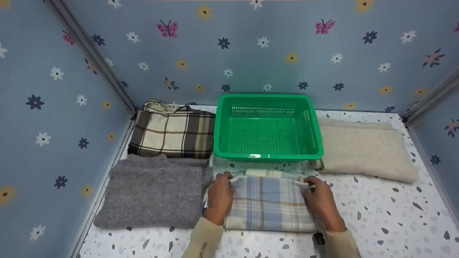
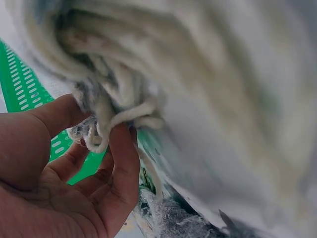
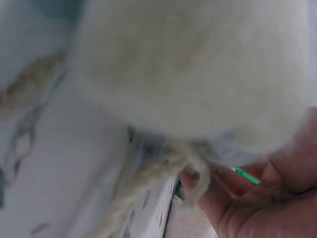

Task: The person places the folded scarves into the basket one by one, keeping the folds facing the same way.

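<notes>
A folded blue, cream and brown plaid scarf (image 1: 269, 204) lies on the speckled surface in front of the green basket (image 1: 269, 156). My left hand (image 1: 219, 196) grips its far left corner. In the left wrist view, thumb and fingers of the left hand (image 2: 94, 173) pinch cream fringe strands (image 2: 133, 114). At the far right corner, my right hand (image 1: 322, 204) grips the scarf's edge. Close up in the right wrist view, the right hand (image 3: 247, 198) has its fingers under a blurred cream fold (image 3: 193, 69), with twisted fringe (image 3: 148, 178) hanging beside them; its fingertips are partly hidden.
Left of the scarf lies a folded grey cloth (image 1: 154, 197). Behind that is a brown, black and cream checked scarf (image 1: 172, 134) with fringe. A folded beige cloth (image 1: 365, 150) sits to the right of the basket. Flower-patterned walls (image 1: 244, 57) enclose the back and sides.
</notes>
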{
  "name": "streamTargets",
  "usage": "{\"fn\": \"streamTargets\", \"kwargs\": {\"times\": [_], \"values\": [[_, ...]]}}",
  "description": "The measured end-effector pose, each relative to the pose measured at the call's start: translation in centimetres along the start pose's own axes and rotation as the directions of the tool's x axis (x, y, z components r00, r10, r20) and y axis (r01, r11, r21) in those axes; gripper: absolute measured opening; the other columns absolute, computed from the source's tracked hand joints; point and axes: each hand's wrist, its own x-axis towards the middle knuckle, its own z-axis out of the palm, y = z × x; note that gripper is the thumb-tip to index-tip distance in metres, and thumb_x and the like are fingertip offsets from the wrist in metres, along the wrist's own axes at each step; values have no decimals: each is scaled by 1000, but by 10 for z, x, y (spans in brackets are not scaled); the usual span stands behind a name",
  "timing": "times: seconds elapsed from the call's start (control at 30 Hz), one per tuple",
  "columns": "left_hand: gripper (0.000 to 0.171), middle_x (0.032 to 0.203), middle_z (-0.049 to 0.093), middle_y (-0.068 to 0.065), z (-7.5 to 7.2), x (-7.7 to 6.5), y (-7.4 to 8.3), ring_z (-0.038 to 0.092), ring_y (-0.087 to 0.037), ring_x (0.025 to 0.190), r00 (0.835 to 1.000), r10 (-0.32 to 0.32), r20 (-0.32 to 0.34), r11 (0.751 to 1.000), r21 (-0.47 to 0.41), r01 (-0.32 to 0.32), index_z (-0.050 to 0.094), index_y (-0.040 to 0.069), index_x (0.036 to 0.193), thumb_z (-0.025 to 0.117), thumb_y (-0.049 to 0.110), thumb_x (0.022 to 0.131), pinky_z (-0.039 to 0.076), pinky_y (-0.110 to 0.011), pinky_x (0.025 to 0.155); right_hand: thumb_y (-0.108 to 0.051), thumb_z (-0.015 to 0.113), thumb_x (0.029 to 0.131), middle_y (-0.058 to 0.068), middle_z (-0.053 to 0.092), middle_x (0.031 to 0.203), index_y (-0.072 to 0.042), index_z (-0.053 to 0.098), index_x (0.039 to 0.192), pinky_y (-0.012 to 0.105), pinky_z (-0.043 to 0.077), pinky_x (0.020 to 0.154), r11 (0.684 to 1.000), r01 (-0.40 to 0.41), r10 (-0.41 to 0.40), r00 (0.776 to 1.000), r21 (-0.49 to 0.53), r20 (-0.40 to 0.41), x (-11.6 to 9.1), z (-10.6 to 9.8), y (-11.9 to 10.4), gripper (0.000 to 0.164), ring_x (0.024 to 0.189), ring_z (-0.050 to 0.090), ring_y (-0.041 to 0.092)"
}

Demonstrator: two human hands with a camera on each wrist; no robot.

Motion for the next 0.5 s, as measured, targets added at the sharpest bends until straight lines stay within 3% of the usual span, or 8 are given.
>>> {"fn": "streamTargets", "kwargs": {"times": [0.5], "values": [[22,96,65,-12,1,4,-2,67,-34,78,1000,7,-4,1000,-10,-7,70,6,113,75,-2,93,54,-51,64,9,68,91,30,69,116,7,68,120,55,56,84,1000,-2,2,1000,1,-11,5,2,-1,29,103,70,44]]}}
